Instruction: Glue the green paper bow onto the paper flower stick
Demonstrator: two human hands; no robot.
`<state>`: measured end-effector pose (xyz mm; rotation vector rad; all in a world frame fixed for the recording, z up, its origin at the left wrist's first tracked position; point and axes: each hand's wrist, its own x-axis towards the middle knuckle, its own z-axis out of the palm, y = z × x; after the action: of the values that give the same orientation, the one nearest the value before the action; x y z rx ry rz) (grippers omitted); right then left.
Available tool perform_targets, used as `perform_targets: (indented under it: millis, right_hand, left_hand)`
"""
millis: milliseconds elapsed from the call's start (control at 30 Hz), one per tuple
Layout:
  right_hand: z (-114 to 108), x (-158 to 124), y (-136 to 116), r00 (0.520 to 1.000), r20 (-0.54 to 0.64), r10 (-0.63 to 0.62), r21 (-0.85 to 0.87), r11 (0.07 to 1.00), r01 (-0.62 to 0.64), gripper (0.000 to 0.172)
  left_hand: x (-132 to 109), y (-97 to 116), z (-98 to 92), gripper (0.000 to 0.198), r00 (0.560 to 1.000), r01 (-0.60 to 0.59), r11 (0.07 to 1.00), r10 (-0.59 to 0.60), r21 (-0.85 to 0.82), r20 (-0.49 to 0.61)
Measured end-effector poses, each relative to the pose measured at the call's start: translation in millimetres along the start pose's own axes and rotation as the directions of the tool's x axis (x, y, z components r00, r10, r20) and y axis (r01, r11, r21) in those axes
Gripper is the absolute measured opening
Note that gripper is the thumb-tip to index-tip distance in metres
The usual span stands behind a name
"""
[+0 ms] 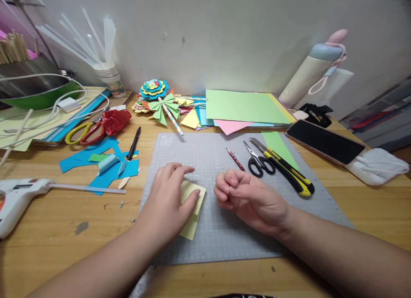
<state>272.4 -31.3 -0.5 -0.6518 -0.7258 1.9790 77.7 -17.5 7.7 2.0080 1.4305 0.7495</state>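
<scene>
My left hand (170, 195) lies flat, fingers together, pressing on a folded pale yellow paper (193, 214) on the grey cutting mat (224, 238). My right hand (247, 197) hovers just right of the paper, fingers curled into a loose fist with nothing visible in it. A red pencil (235, 159), black-handled scissors (258, 161) and a yellow-black utility knife (285, 169) lie on the mat beyond my right hand.
Green, pink, blue and yellow sheets (244, 107) are stacked at the back, beside paper flowers (154, 90) and a green bow (165, 105). Blue scraps (102, 165), a black pen (134, 143), yellow-handled scissors (81, 133) and a glue gun (19, 199) lie left. A phone (324, 141) is right.
</scene>
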Motion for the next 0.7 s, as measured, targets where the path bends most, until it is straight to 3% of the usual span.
perform_targets:
  millis: [67,133,333,533,700]
  right_hand:
    - [0,-1,4,1.0,-0.027,-0.002,-0.128,0.992,-0.001,0.008]
    - [-1,-1,8,0.999,-0.029,0.016,-0.216,0.976,-0.022,0.013]
    - [-3,-1,13,0.994,0.082,0.066,-0.199,0.979,-0.048,0.017]
    - [3,-7,12,0.971,0.206,0.119,-0.09,0.991,-0.103,0.026]
    - [4,-5,10,0.96,0.249,0.131,-0.026,0.991,-0.128,0.032]
  left_hand:
    - [-2,4,-3.6,0.015,0.994,-0.108,0.992,0.107,-0.06,-0.01]
    - [-4,7,-6.8,0.009,0.983,-0.162,0.972,0.174,-0.168,0.06]
    - [-7,7,-7.9,0.019,0.95,-0.216,0.951,0.257,-0.222,0.177]
    - [-9,9,-10.2,0.018,0.93,-0.331,0.916,0.357,-0.226,0.085]
    - [-10,10,-12.0,0.022,0.967,-0.244,0.915,0.257,-0.322,-0.002]
